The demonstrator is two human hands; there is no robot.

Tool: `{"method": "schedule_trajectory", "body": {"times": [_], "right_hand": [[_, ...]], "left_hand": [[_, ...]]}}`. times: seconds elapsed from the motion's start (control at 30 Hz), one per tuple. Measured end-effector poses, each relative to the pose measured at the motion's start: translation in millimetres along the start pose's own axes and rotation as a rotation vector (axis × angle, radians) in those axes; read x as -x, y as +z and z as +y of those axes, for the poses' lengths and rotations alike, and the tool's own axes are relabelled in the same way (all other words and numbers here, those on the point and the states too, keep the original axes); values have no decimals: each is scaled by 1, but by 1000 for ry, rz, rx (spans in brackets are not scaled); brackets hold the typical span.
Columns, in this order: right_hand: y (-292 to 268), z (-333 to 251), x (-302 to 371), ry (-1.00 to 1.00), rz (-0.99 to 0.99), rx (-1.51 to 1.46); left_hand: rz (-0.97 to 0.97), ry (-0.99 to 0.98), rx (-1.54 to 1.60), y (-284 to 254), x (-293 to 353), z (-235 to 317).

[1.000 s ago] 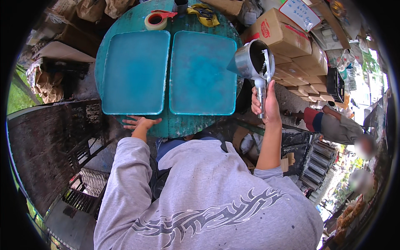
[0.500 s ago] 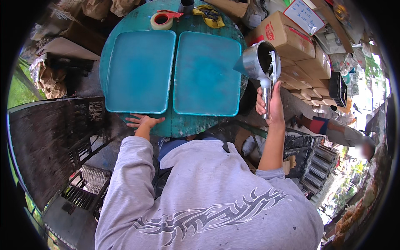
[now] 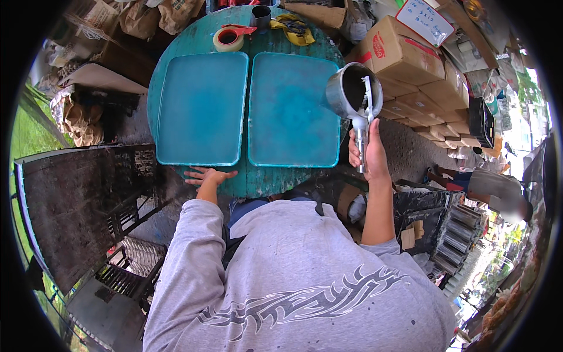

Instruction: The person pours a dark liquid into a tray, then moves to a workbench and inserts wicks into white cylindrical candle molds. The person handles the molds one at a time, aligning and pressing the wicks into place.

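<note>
My right hand (image 3: 366, 154) grips the handle of a metal scoop cup (image 3: 352, 91) with dark powder inside, held tilted over the right edge of the right teal tray (image 3: 290, 111). A second teal tray (image 3: 202, 108) lies beside it on the round teal table (image 3: 267, 179). My left hand (image 3: 205, 175) rests flat, fingers spread, on the table's near edge just below the left tray. I wear a grey long-sleeved shirt.
A roll of tape (image 3: 229, 39), a dark cup (image 3: 261, 14) and a yellow cloth (image 3: 296, 28) sit at the table's far side. Cardboard boxes (image 3: 404, 56) are stacked to the right. A dark mesh rack (image 3: 82, 205) stands left. Another person (image 3: 487, 185) is at the right.
The metal scoop has tilted more toward the right tray and its dark contents now show. My left hand stays on the table edge.
</note>
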State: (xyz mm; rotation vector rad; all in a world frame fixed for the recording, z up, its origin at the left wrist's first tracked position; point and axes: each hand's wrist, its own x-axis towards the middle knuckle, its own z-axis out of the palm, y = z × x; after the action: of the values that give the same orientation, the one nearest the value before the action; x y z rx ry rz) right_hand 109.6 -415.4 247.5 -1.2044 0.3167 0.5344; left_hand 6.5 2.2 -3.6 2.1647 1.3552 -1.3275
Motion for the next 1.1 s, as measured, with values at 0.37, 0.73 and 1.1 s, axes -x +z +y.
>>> {"method": "schedule_trajectory", "body": {"times": [0.37,0.73,1.1], "right_hand": [[21,38,-8,-7,56,165],[21,77,-10,63,-54,170],[4,101,1,123,-45,175]], "left_hand": [[-25,112,-248,-19,4,-24],[284,584,58,-56,92,-65],[299,659,309,-45,182,-81]]}}
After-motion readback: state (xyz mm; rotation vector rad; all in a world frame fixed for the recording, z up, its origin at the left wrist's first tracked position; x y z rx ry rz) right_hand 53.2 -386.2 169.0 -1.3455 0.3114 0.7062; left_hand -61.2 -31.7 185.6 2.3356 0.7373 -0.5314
